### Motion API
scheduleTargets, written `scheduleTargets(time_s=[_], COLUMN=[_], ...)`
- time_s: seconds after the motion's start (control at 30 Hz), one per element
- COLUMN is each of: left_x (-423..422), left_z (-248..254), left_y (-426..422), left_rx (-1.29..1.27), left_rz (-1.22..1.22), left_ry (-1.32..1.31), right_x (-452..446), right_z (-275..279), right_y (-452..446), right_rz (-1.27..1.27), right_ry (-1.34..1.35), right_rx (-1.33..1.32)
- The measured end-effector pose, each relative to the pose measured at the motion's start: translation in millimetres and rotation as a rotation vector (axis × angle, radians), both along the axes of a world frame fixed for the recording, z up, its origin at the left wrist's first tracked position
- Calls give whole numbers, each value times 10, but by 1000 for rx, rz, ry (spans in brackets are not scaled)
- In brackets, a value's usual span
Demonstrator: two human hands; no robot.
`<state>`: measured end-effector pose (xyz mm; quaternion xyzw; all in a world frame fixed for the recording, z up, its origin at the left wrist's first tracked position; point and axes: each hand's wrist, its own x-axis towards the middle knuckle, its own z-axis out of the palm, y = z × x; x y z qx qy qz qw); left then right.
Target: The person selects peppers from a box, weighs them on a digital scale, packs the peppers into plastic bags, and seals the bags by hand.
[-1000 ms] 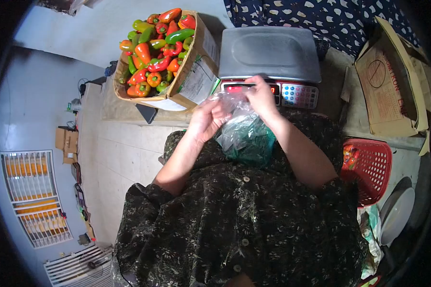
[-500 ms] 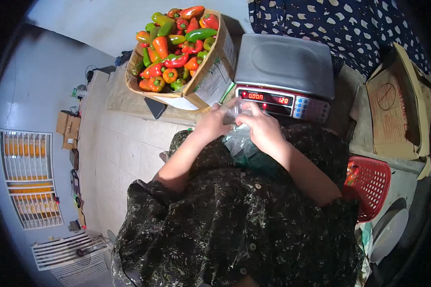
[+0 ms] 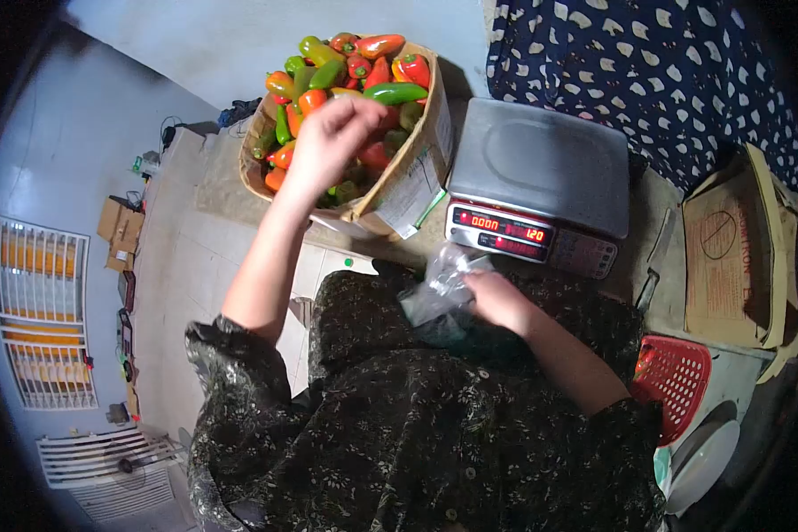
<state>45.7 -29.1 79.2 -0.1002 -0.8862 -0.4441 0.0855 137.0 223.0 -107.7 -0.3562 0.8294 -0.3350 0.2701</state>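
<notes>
My left hand [image 3: 339, 133] is over the cardboard box of peppers, its fingers loosely bent with nothing visible between them. The fingertips are close to a long green pepper [image 3: 397, 93] on top of the pile. Red, orange and green peppers [image 3: 379, 44] fill the box [image 3: 434, 137], partly hidden by this hand. My right hand [image 3: 498, 300] grips a clear plastic bag [image 3: 443, 285] above my lap, thumb and fingers closed on its edge. Just beyond the bag stands a digital scale [image 3: 545, 155] with a bare metal pan and lit red digits.
An open cardboard carton [image 3: 727, 257] stands at the right. Below it are a red perforated basket [image 3: 678, 386] with something red inside and a white bowl [image 3: 705, 465]. A dark patterned cloth [image 3: 629, 62] hangs behind the scale. Tiled floor [image 3: 213, 275] lies to the left.
My left hand has let go of the plastic bag and moved up and left over the peppers. My right hand still holds the bag, now slightly lower. The view has shifted a little.
</notes>
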Motion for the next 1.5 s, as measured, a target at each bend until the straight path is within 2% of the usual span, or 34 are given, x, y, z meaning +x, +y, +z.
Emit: scheduleTargets(time_s=[0.03, 0.07, 0.17, 0.2, 0.23, 0.27, 0.33, 0.4, 0.43, 0.53, 0.63, 0.67, 0.77, 0.83, 0.87, 0.9, 0.93, 0.97, 1.0, 1.03, 1.1, 1.23, 1.3, 1.33, 1.4, 1.47, 1.5], left_x=[-227, -474, -1025, -1121, -1158, -1194, -1172, -1222, -1248, -1271, -1455, -1521, -1201, -1078, -993, -1078, -1235, -981, -739, -793, -735, -584, -560, -558, -567, -504, -450], left_z=[-16, -83, -348, -393, -399, -409, -366, -403, -405, -387, -423, -416, 32, 37, -13, -196, -516, -575, -420, -793, -1268, -1656, -1790, -1870, -1983, -1869, -1766], left_y=[-91, -227, -609, -681, -709, -728, -755, -821, -847, -937, -1220, -1286, -454, -13, 323, 520, 667, 1096, 1438, 1612, 1993, 2297, 2276, 2242, 2172, 2095, 2013], left_rx=[2, -163, -724, -920, -971, -1019, -1070, -1064, -1051, -797, -128, 186, 560, 302, 366, 186, -355, 36, 16, -51, -275, -455, -527, -533, -549, -564, -571], left_rz=[94, 136, 262, 306, 340, 375, 427, 455, 472, 438, 498, 481, 540, 326, 240, 156, -107, -141, -75, -192, -210, -177, -174, -152, -107, -136, -149], left_ry=[16, 144, 383, 439, 407, 375, 301, 257, 228, 295, 244, 173, -5, -30, -44, -57, 402, 219, -197, -43, -83, 97, 154, 147, 135, 135, 131], right_x=[32, 72, 175, 141, 106, 75, 48, -49, -67, -104, -59, -59, -25, 16, 27, 40, 52, 54, 52, 62, 15, -1, 81, 97, 62, -31, -27], right_z=[-236, -541, -837, -598, -340, -282, -221, -247, -229, -155, -177, -169, -76, -123, -162, -207, -225, -196, -144, -96, -284, -297, -758, -746, -658, -137, -176], right_y=[-70, -151, -358, -266, -176, -161, -121, -71, -56, -44, -93, -99, -136, -188, -203, -216, -220, -205, -183, -184, -170, -121, -220, -268, -258, -129, -149], right_rz=[102, 90, -358, -221, -115, -148, -130, -15, -61, -149, -157, -153, -124, -99, -83, -66, -50, -60, -67, -73, -59, -85, -206, -239, -198, -60, -48], right_ry=[94, -164, -1287, -1051, -802, -831, -608, -103, -134, -160, -150, -164, -186, -151, -154, -156, -157, -176, -193, -213, -212, -261, -678, -566, -390, -266, -193], right_rx=[-34, -254, -380, -347, -312, -299, -228, -118, -158, -259, -290, -287, -287, -311, -306, -303, -298, -299, -301, -302, -365, -418, -751, -790, -674, -363, -346])
